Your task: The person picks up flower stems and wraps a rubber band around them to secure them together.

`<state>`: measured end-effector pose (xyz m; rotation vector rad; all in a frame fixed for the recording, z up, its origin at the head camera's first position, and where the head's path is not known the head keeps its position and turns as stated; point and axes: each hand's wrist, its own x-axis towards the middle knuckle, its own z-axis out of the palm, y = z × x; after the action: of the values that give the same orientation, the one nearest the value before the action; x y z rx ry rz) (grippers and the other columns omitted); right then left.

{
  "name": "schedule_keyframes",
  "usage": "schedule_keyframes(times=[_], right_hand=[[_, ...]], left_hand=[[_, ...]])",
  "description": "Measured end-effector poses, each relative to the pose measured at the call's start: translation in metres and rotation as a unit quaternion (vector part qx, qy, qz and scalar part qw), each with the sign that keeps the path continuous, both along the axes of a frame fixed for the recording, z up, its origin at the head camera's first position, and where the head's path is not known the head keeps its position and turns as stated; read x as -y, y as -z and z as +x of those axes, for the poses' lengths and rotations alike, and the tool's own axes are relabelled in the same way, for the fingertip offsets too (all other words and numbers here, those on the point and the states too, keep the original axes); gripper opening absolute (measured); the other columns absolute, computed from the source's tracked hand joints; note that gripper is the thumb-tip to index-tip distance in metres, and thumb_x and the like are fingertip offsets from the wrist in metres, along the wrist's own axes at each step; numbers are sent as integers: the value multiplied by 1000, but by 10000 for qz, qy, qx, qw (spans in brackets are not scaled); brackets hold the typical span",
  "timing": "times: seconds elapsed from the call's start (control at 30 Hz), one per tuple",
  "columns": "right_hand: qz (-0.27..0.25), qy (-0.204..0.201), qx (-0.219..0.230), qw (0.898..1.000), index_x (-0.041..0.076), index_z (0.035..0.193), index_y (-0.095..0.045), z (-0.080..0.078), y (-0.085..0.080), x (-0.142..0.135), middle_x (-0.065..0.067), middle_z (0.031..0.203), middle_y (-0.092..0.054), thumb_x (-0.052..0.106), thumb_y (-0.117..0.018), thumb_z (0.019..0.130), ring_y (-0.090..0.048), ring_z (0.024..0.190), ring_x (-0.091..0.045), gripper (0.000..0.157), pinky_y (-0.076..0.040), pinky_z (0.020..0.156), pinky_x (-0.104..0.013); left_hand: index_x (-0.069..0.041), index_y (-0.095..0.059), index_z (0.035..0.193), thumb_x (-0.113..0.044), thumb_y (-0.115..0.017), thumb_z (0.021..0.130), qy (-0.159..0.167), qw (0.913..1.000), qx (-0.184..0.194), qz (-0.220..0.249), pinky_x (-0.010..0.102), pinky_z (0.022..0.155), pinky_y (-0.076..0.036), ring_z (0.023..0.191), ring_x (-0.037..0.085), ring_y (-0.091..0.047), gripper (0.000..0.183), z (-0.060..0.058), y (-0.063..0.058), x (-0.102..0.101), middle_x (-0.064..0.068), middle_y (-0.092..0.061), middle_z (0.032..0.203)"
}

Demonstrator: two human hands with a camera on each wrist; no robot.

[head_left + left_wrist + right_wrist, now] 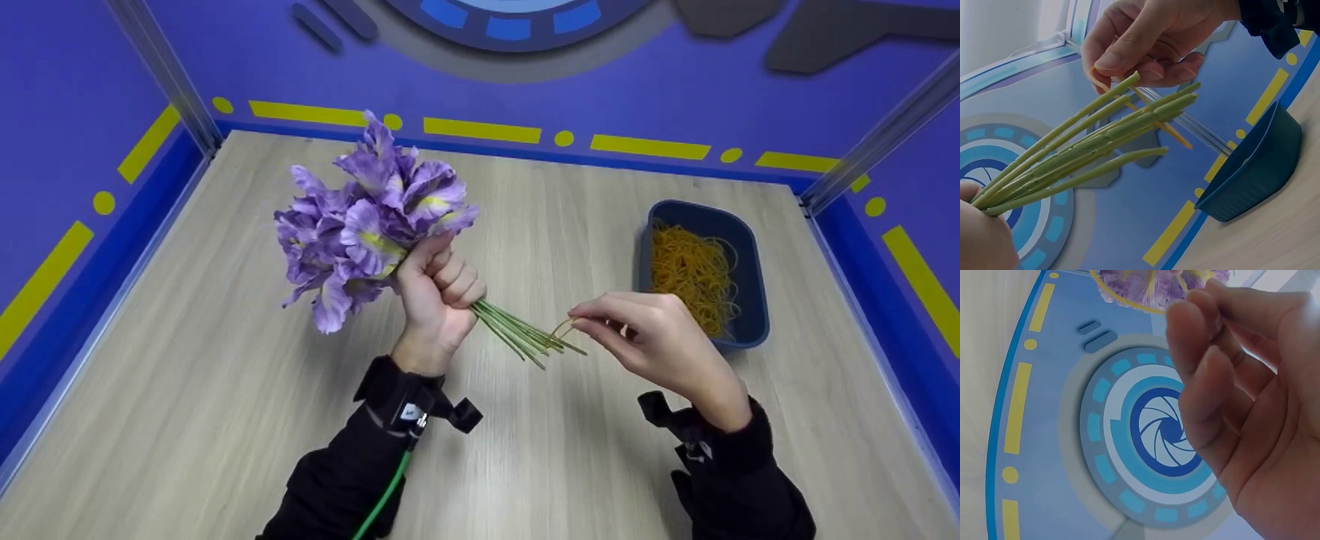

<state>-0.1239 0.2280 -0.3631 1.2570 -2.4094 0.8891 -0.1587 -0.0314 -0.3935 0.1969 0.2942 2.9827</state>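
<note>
My left hand (439,296) grips a bunch of purple artificial irises (367,217) just below the blooms, which point to the upper left. The green stems (510,326) stick out of the fist toward the lower right. Between thumb and fingertips, my right hand (664,337) pinches a yellow rubber band (559,328) at the stem ends. From the left wrist, the stretched rubber band (1171,135) crosses several stems (1100,140) near their cut tips. In the right wrist view, part of the yellow loop (1123,299) shows in front of the petals (1145,287).
A dark blue plastic bin (752,300) stands at the right, with a heap of yellow rubber bands (690,274) inside. The wooden table (225,375) is bordered by blue printed panels (487,97). A green cable (386,491) runs along my left sleeve.
</note>
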Motion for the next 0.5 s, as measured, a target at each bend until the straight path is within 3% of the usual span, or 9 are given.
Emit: schedule_keyframes(times=[0.5], right_hand=[[-709,-136,-232,9971,12,107,-75,-1,4,11,3,88,-73,0,-75,90,-59,58,1,20,-47,53,-13]], left_hand=[[-20,-20,61,-12,-68,83,344,9992,13,179,17,40,-8,41,2,-13,54,1,1,-3,-11,-18,50]])
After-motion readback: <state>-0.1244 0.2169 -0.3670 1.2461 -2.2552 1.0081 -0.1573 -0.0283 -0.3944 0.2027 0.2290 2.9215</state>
